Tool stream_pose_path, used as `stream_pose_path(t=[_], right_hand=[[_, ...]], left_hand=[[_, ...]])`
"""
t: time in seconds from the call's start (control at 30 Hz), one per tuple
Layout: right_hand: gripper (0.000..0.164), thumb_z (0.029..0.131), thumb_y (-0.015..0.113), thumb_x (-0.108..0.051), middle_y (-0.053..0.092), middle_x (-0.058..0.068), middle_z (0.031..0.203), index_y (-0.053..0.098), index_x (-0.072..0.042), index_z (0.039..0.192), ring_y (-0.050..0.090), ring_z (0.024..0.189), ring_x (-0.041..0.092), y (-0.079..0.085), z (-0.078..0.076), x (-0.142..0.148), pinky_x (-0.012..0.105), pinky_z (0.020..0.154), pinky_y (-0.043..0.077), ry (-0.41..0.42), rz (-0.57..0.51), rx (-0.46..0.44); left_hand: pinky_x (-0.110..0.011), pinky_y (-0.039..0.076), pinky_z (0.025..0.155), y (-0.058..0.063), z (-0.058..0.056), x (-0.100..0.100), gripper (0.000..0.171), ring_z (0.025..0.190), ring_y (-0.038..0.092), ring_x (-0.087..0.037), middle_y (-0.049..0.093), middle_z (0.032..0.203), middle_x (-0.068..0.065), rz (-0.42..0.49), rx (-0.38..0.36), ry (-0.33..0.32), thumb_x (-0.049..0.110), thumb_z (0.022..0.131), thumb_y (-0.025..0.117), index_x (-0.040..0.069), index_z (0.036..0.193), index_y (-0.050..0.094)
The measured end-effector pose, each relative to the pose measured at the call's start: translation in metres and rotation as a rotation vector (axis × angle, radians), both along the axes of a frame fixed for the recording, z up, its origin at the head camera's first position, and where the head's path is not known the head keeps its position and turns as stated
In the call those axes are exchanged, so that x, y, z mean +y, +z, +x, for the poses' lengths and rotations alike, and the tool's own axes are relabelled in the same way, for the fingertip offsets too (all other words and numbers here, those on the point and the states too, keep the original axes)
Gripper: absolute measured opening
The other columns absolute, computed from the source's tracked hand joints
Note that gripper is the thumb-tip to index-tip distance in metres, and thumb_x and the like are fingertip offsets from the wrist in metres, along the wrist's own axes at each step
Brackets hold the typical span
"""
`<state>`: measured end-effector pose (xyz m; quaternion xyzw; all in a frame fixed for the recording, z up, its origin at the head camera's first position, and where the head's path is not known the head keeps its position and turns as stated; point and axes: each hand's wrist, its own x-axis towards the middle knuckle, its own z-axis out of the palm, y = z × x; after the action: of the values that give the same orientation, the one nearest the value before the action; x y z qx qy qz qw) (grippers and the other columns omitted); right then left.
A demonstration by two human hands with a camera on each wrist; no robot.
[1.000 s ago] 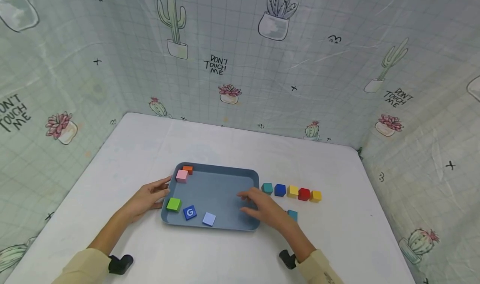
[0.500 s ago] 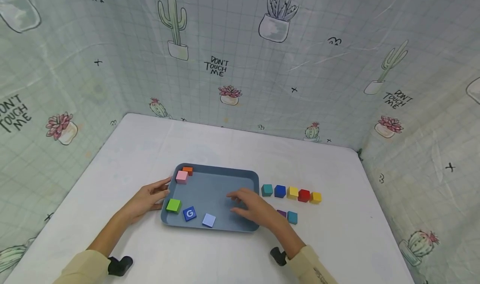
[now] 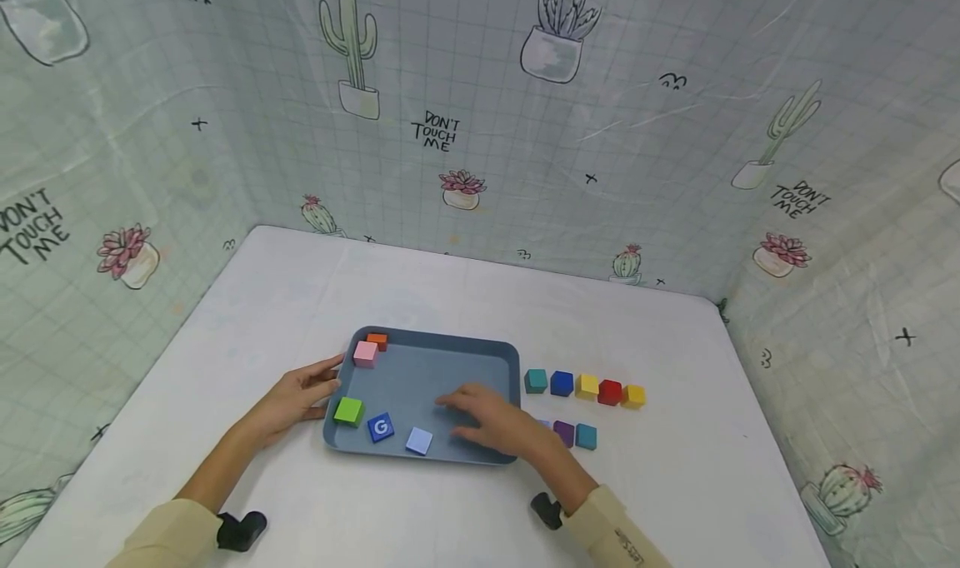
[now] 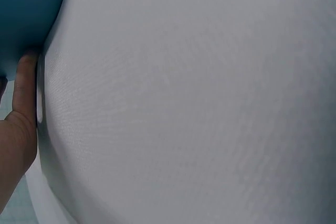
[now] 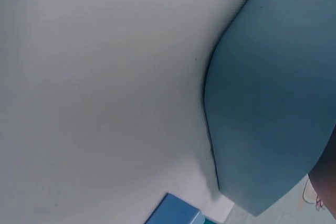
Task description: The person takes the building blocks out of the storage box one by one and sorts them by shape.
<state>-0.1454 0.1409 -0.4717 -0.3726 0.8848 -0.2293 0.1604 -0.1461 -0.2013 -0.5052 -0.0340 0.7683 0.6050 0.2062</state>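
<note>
A blue-grey tray (image 3: 427, 360) lies on the white table. Against its left side my left hand (image 3: 294, 401) rests with loosely extended fingers; the left wrist view has a straight finger (image 4: 25, 85) along the tray wall. Over the tray's right half hovers my right hand (image 3: 491, 418), fingers slightly bent and holding nothing. Inside the tray sit an orange block (image 3: 378, 341) and a pink block (image 3: 366, 354) at the back left corner, a green block (image 3: 349, 411) at the front left, a blue block marked G (image 3: 381, 427), and a light blue block (image 3: 419, 441) nearest the right hand.
Right of the tray runs a row of blocks: teal (image 3: 536, 381), blue (image 3: 562, 383), yellow (image 3: 587, 386), red (image 3: 610, 392) and another yellow (image 3: 633, 396). Before them are a purple block (image 3: 564, 433) and a teal block (image 3: 587, 436), beside a pale block half hidden by the right arm.
My right hand has moved left over the tray, uncovering the purple block and part of the pale block beside it. The left hand and the blocks have stayed put.
</note>
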Motion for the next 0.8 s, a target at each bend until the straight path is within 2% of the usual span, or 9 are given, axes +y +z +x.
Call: stream_pose_path(t=[0.27,0.53,0.8], right_hand=[[0.051,0.088,0.067,-0.026,0.054,-0.001,0.119,0.050,-0.019,0.136,0.050,0.107,0.008,-0.002,0.001,-0.009,0.020,0.089,0.044,0.062,0.021,0.019],[0.054,0.089,0.066,-0.028,0.050,-0.003,0.114,0.047,-0.024,0.139,0.048,0.095,0.004,-0.005,0.004,-0.016,0.014,0.079,0.044,0.098,0.061,0.033],[0.052,0.089,0.066,-0.025,0.051,-0.002,0.113,0.049,-0.024,0.138,0.047,0.096,0.005,-0.004,0.003,-0.022,0.014,0.080,0.043,0.126,0.075,0.029]], left_hand=[[-0.040,0.051,0.086,0.001,0.000,0.000,0.062,0.121,0.041,-0.038,0.032,0.137,-0.024,0.006,-0.006,0.004,0.024,0.095,0.056,0.011,0.149,0.027],[-0.040,0.051,0.086,0.000,0.000,0.000,0.062,0.122,0.040,-0.037,0.032,0.138,-0.024,0.022,-0.002,0.002,0.024,0.095,0.056,0.012,0.149,0.028],[-0.040,0.051,0.086,0.000,0.000,-0.001,0.062,0.122,0.040,-0.038,0.032,0.138,-0.025,0.016,-0.001,0.002,0.024,0.095,0.056,0.011,0.149,0.028]])
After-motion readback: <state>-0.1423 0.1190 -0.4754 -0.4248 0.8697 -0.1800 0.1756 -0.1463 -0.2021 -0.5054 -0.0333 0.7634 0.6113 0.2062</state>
